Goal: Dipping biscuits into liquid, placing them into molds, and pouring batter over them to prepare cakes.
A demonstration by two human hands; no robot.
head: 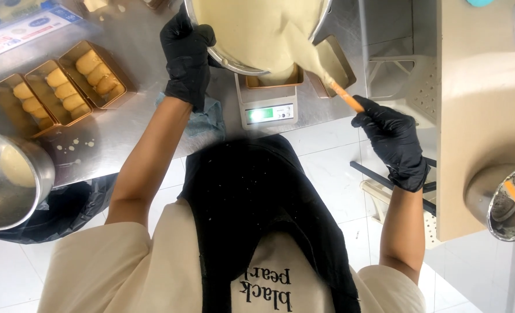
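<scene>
**Batter poured from tilted bowl into tin on scale**

Seen from above, upside down. Left hand (186, 58), black-gloved, clamped on the rim of a large steel mixing bowl (321, 13), held tilted above a digital scale (267, 109). Bowl full of pale batter (251, 26), running over the lowered rim into a gold loaf tin (275, 77) set on the scale. Right hand (394, 142), also gloved, closed round the orange handle of a spatula (327, 72), blade coated in batter and pressed against the flow at the bowl's edge. A second gold tin (338, 58) just beside the scale, lined with batter. Scale display lit green.

Further along the steel surface (130, 124): three gold tins (60, 87) side by side, each holding a row of rounded yellow pieces. Drips of batter spattered near them. A blue cloth (208, 122) lying beside the left forearm. A smaller steel bowl (11, 174) at the surface's end, some batter inside. Off to the other side, a metal cup (510, 200) with an orange stick in it.
</scene>
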